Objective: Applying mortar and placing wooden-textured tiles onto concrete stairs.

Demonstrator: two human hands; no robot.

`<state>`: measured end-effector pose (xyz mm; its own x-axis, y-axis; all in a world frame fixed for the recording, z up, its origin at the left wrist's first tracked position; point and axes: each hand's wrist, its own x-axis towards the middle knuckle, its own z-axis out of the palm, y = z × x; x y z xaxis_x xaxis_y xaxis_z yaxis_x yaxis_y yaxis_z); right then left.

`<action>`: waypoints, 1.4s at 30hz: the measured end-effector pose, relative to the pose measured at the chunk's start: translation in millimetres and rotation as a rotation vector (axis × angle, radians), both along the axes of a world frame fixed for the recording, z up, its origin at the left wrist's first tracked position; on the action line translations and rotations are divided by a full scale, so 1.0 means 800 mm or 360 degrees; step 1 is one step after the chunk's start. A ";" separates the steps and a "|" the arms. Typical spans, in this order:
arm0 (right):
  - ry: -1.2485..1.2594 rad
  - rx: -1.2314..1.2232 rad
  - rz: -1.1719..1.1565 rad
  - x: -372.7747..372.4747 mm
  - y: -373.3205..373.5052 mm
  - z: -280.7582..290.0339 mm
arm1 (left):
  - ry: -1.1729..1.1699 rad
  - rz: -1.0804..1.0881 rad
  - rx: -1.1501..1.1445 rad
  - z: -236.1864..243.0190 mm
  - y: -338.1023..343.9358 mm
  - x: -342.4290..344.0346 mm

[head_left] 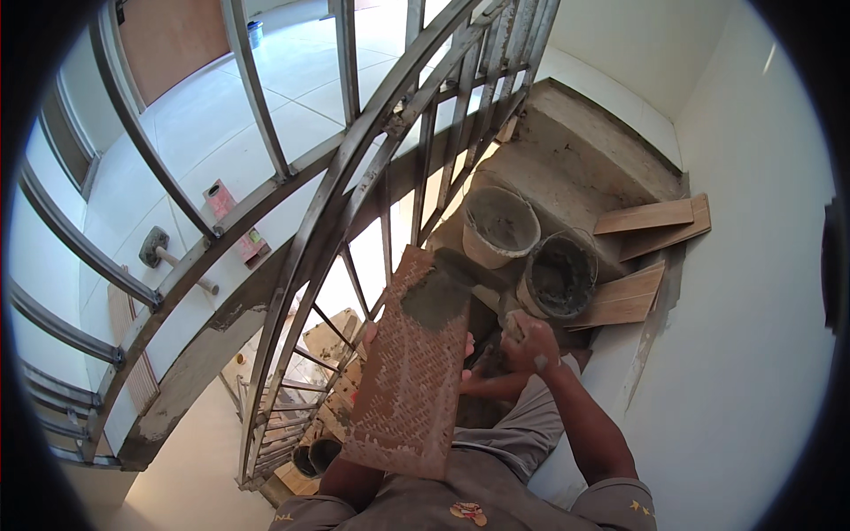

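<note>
My left hand (372,338) grips a rectangular brown tile (403,398) from beneath, fingers showing at its edges. Its textured back faces up, with a wet grey patch of mortar (434,296) on the upper part. To the tile's right, my right hand (531,347) is closed on a mortar-crusted tool (512,322), whose working end I cannot make out clearly. Just beyond that hand stands a dark-filled bucket (560,276) of mortar; a paler bucket (500,221) with grey contents sits behind it on the rough concrete steps (584,142).
Wood-look planks (620,296) rest by the right wall (744,336). A curved metal railing (314,239) runs along my left, with the lower stairwell showing through it. Behind it, on the white landing, lie a mallet (155,248) and a pink oblong object (221,199).
</note>
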<state>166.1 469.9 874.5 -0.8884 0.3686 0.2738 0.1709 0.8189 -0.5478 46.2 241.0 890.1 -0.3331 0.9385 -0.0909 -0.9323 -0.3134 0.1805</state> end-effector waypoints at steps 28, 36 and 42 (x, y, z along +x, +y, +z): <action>-0.0379 0.0023 0.0353 0.004 -0.062 -0.011 | -0.0286 0.0176 0.0179 -0.061 -0.035 0.000; -0.0562 -0.0036 0.0432 0.046 -0.105 -0.029 | -0.0441 0.0408 0.0146 -0.103 -0.012 -0.021; -0.0714 -0.0069 0.0636 0.076 -0.133 -0.013 | -0.0579 0.0463 -0.0114 -0.190 -0.035 -0.013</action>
<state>226.8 363.3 863.8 -0.9857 -0.0153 -0.1676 0.0766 0.8460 -0.5277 35.7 213.2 737.8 -0.5155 0.7981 -0.3120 -0.8144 -0.5695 -0.1112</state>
